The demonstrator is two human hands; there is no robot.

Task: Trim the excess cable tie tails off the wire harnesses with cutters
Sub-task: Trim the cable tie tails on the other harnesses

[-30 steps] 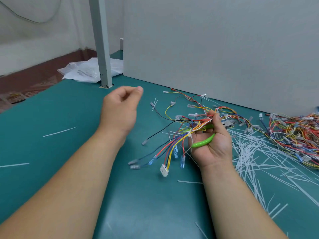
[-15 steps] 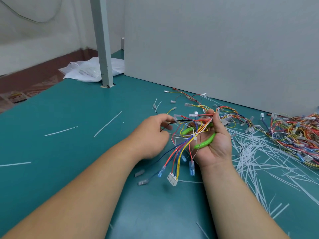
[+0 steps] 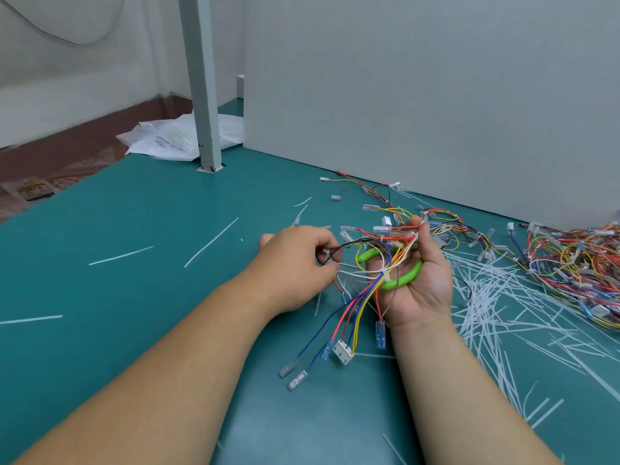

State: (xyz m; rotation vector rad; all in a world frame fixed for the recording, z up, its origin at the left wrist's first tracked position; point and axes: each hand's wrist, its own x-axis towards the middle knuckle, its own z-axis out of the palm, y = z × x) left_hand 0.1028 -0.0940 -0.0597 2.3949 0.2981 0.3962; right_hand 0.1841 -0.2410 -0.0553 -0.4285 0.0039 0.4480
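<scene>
Holding the wire harness (image 3: 375, 263) across the upturned right hand (image 3: 419, 286), with the thumb pressed over the wires at their far end and the other fingers curled loosely round the green-handled cutters (image 3: 401, 280) in the same palm. Pinching one black wire of that harness in the left hand (image 3: 295, 266), thumb and fingertips closed on it right at a small white cable tie (image 3: 324, 252). Sits just left of the cutters, touching the left fingers, with the tool hand the nearer of the two to the blades. Cannot make out a tail on it for certain, nor the blades themselves, hidden under the wires. Runs near to far along the main bundle, from the white connector (image 3: 343, 351) dangling low up to the thumb, crossing over the handles. Probably calls for carrying the pinched tie rightward to the cutters. No bin or box in sight. Heaped loose on the green table (image 3: 134, 263) instead: cut tails (image 3: 503, 297) right of the right hand, more harnesses (image 3: 577, 263) at the far right. Far left, a white plastic bag (image 3: 174, 139), contents impossible to tell.
</scene>
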